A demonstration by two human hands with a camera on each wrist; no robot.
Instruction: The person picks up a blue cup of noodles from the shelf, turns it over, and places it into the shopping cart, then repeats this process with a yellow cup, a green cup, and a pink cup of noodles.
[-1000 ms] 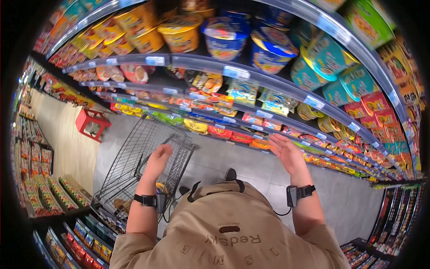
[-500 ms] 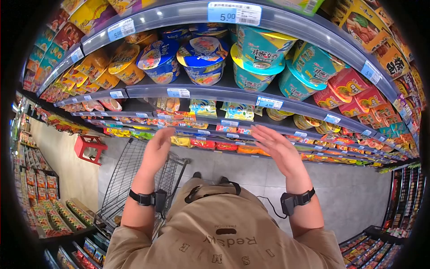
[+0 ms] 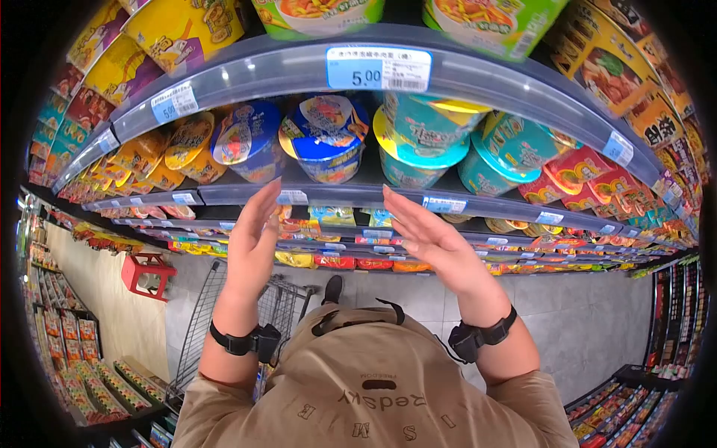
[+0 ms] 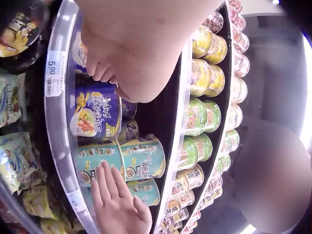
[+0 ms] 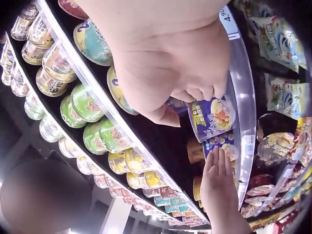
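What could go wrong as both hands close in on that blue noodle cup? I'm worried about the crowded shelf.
The blue cup sits tight between a second blue cup and the teal cups, so the left hand or right hand might knock a neighbour off. The shelf lip could also catch the cup as it comes out.

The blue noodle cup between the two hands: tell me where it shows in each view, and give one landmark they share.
Head: blue noodle cup at top centre, on the shelf between the raised hands.
Left wrist: cup left of centre, just under the left hand.
Right wrist: cup right of centre, below the right hand.
Shared landmark: the 5.00 price tag on the shelf rail.
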